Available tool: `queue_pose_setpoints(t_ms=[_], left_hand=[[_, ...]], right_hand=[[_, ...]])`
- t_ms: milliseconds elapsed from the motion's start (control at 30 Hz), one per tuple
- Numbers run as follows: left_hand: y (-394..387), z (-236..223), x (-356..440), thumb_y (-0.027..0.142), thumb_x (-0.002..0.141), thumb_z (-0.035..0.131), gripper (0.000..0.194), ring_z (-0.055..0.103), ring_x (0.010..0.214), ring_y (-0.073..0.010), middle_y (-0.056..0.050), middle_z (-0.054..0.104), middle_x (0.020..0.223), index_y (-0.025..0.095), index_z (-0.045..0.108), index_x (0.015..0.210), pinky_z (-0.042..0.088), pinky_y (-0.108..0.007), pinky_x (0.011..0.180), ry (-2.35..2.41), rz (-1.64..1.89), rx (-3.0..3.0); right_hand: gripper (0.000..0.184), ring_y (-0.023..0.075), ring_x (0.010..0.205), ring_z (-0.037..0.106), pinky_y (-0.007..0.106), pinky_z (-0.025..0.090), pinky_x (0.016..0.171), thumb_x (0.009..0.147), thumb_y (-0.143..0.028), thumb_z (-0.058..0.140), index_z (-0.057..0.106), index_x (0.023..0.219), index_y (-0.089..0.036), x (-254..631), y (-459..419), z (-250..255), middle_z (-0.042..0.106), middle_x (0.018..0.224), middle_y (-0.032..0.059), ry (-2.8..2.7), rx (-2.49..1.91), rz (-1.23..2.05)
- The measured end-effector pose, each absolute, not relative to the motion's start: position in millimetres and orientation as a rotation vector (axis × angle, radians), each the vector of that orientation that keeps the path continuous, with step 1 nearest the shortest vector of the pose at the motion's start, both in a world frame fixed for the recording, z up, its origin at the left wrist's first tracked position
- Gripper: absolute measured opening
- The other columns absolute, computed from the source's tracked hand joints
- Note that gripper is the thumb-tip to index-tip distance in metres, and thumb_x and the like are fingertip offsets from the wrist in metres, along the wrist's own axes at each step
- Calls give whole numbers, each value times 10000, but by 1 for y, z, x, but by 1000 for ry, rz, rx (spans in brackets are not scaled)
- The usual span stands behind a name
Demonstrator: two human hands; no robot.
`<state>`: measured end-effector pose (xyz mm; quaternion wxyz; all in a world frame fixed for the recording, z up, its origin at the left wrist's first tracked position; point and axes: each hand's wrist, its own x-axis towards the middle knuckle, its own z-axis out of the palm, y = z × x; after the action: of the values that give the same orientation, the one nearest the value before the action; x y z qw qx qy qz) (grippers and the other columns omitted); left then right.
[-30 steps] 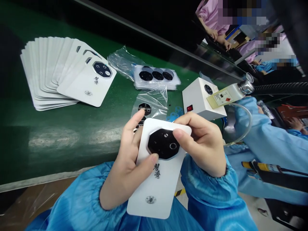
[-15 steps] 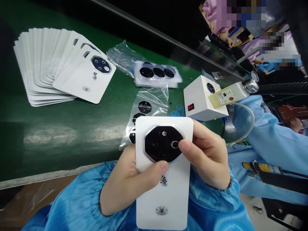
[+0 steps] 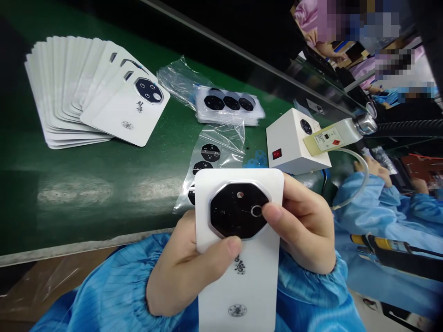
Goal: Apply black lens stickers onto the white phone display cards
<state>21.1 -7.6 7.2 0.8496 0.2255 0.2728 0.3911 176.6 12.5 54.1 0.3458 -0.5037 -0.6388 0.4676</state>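
Note:
A white phone back cover [image 3: 221,295] faces me at the bottom centre, with a black octagonal camera lens plate [image 3: 231,212] seated in its silver-rimmed frame. My left hand [image 3: 194,263] is closed around the cover's left edge, its thumb lying just below the plate. On the other side, my right hand [image 3: 304,221] grips the right edge, and its thumb tip presses at the plate's right edge beside a ring-shaped hole. The fingers behind the cover are hidden. Just beyond the cover lies a clear film strip [image 3: 226,159] with black octagonal plates on it.
Fanned white covers [image 3: 62,92] lie at the left on the green table [image 3: 86,193]. Behind the strip sits a stack of film sheets [image 3: 228,117] bearing black plates. To the right stand a white box [image 3: 285,133] with a red switch and a tilted bottle [image 3: 332,136]. Co-workers' blue sleeves [image 3: 360,189] show beyond.
The view has shifted slightly, and the cover appears a little lower and larger. Both hands keep the same hold. A co-worker's hands now show behind the bottle.

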Motion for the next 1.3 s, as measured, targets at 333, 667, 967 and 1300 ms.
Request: queue_pose_setpoints(t_ms=[333,667,967,1300], left_hand=[[-1,5,22,375,748,642,242,535,567,-134,-7,618,645,216,662,930,434,-215,481,560,829,537],[-7,1,22,295,760,649,180,556,551,-101,35,617,647,277,631,938,457,-179,513,507,821,448],[-6,0,23,269,773,637,163,560,586,-107,22,603,632,244,649,934,449,-169,512,449,851,452],[-17,-4,18,402,798,591,402,659,851,-244,-47,682,940,204,567,1147,534,-282,601,477,880,374]], right_hand=[[119,90,480,387,218,398,443,852,-271,496,509,748,-216,174,15,56,407,581,-29,-1773,-1302,1096],[132,76,470,320,210,405,475,862,-250,488,490,735,-214,173,14,55,361,567,-45,-1746,-1260,1164],[110,78,485,331,211,385,479,878,-283,479,532,802,-223,175,13,55,388,584,-39,-1715,-1259,1221],[124,81,479,367,204,286,402,883,-313,481,580,860,-242,176,11,55,423,584,-25,-1753,-1254,1183]])
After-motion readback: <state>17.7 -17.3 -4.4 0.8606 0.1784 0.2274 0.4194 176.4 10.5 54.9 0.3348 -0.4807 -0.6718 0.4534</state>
